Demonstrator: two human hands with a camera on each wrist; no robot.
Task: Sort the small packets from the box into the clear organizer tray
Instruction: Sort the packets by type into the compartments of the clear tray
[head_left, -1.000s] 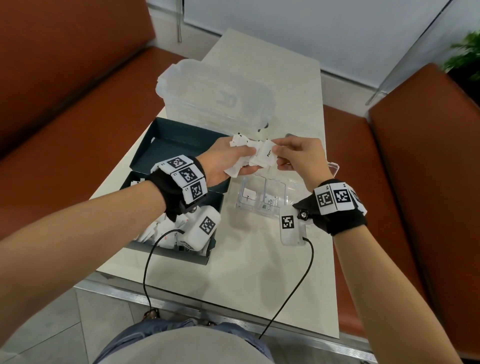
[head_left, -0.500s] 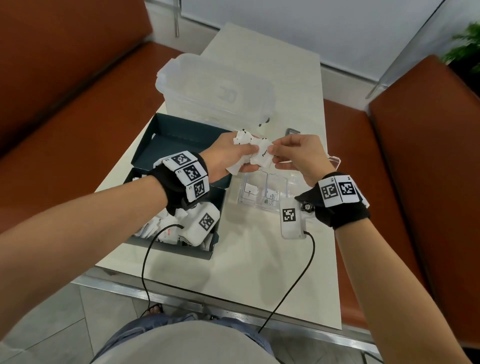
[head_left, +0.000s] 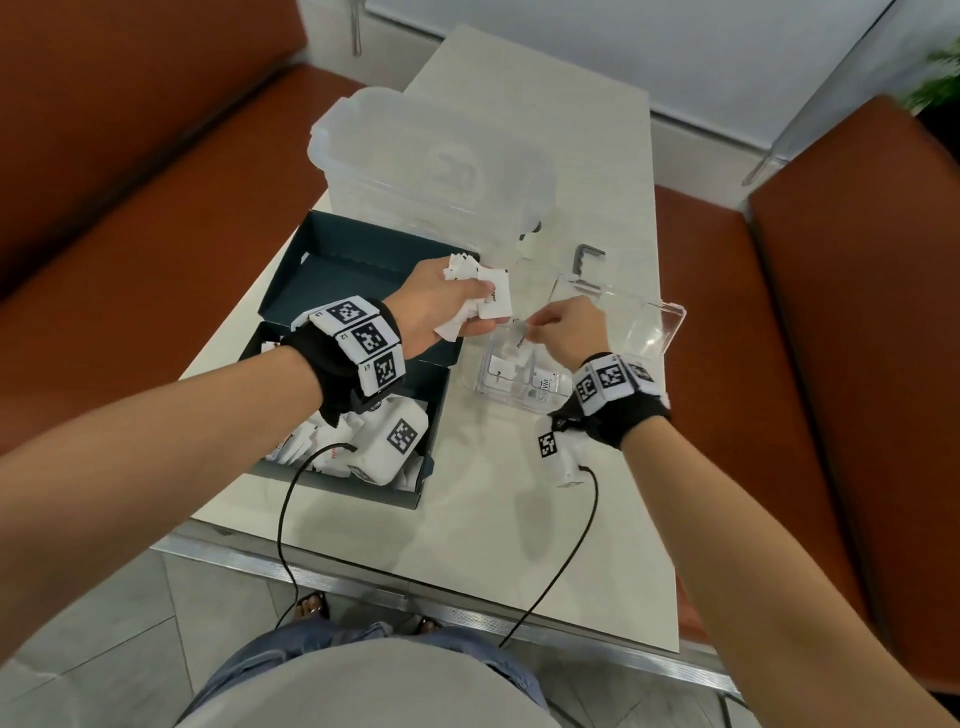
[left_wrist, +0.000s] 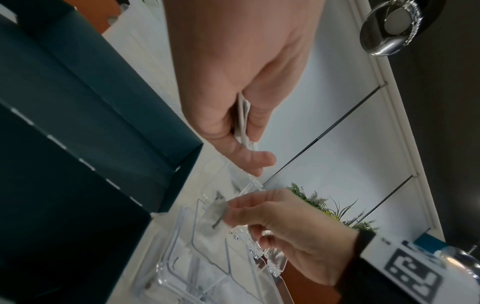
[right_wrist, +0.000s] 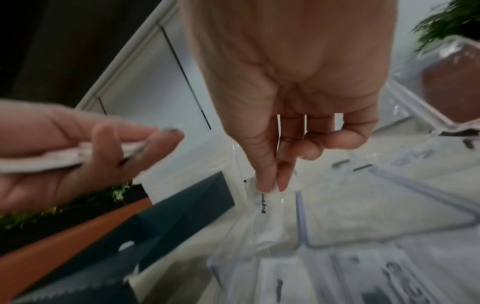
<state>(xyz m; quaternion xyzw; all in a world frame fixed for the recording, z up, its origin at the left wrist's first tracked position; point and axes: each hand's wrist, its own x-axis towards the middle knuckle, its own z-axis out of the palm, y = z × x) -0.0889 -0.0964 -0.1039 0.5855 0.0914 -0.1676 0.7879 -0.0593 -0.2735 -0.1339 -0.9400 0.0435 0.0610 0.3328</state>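
Lowering one packet (right_wrist: 265, 207) into tray (head_left: 519, 400) far-left compartment, right hand (head_left: 566, 332) now split from left hand (head_left: 441, 306); pinches it. Left grips remaining bunch (head_left: 480, 296) above box (head_left: 337, 260). Sorting underway.

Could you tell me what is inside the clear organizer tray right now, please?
The clear organizer tray holds a few white packets in its compartments; the right hand covers the rest, so no count is possible.

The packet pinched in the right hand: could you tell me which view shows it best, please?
The right wrist view: the packet hangs from the right hand over the organizer tray, print visible. The head view shows a sliver; the left wrist view a grey blur.
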